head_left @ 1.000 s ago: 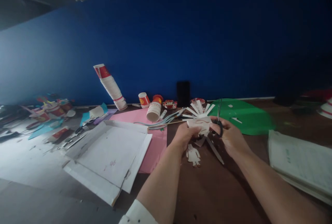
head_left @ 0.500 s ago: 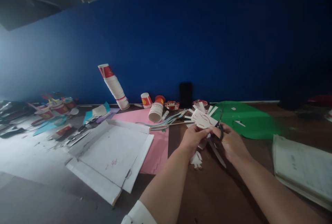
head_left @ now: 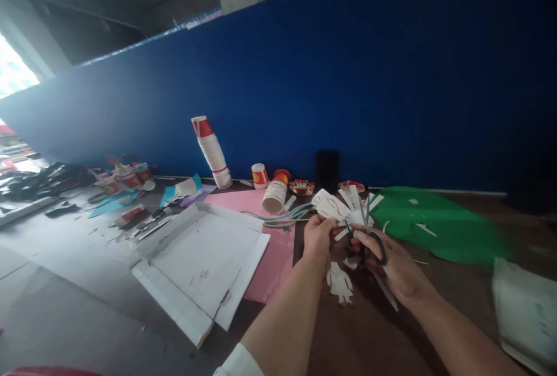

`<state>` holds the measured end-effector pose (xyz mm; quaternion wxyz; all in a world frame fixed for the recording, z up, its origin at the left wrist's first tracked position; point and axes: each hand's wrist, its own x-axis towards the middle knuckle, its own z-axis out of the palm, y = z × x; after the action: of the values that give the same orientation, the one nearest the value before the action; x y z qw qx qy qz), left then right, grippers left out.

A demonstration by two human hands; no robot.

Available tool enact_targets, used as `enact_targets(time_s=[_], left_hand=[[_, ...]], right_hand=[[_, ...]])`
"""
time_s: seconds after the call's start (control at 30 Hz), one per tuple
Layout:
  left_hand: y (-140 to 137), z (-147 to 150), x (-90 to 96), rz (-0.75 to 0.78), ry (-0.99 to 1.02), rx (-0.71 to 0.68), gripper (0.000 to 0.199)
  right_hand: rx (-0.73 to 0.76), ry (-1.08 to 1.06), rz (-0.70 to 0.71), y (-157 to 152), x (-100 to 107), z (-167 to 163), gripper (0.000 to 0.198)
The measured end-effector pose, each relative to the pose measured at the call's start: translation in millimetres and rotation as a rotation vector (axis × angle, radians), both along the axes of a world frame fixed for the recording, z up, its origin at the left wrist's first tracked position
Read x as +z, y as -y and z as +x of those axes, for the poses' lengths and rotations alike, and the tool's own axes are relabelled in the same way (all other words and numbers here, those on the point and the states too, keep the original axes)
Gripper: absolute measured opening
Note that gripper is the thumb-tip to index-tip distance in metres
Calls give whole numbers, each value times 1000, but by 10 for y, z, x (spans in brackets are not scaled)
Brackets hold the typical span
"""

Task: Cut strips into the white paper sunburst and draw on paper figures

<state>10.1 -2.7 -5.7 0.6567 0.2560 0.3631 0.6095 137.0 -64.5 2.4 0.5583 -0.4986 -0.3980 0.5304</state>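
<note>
My left hand (head_left: 318, 237) is closed, pinching the lower edge of a white paper piece (head_left: 329, 205) with reddish-brown curved lines on it. Close to its right is my right hand (head_left: 385, 263), fingers through the black handles of a pair of scissors (head_left: 380, 248) whose blades point up and away. Beyond the hands, white paper strips (head_left: 353, 197) fan out; whether they join the held paper I cannot tell. A white paper cutout (head_left: 339, 284) lies on the brown table below my left hand. Under my right hand is a long pale blade-like piece (head_left: 387, 293), partly hidden.
A shallow white box (head_left: 204, 254) overlaps pink paper (head_left: 272, 271) on the left. Behind stand a leaning paper-cup stack (head_left: 212, 152), a single cup (head_left: 260, 176), a lying stack (head_left: 275, 195) and a black object (head_left: 327, 170). Green sheet (head_left: 435, 225) and papers (head_left: 526, 312) are right.
The view has swung left, so everything sits further right. The white paper has tilted and shifted left of the scissors, and my hands are slightly further apart.
</note>
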Motion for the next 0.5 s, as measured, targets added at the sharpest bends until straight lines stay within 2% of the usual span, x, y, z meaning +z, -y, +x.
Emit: enact_targets(time_s=[0.2,0.5], left_hand=[[-41,-59,50,26,0,48,29],[4,-42,85,21,-6,-1,24]], right_hand=[[126,160,-75,101,94,-75,50],[137,166,-96,129,157,-108,51]])
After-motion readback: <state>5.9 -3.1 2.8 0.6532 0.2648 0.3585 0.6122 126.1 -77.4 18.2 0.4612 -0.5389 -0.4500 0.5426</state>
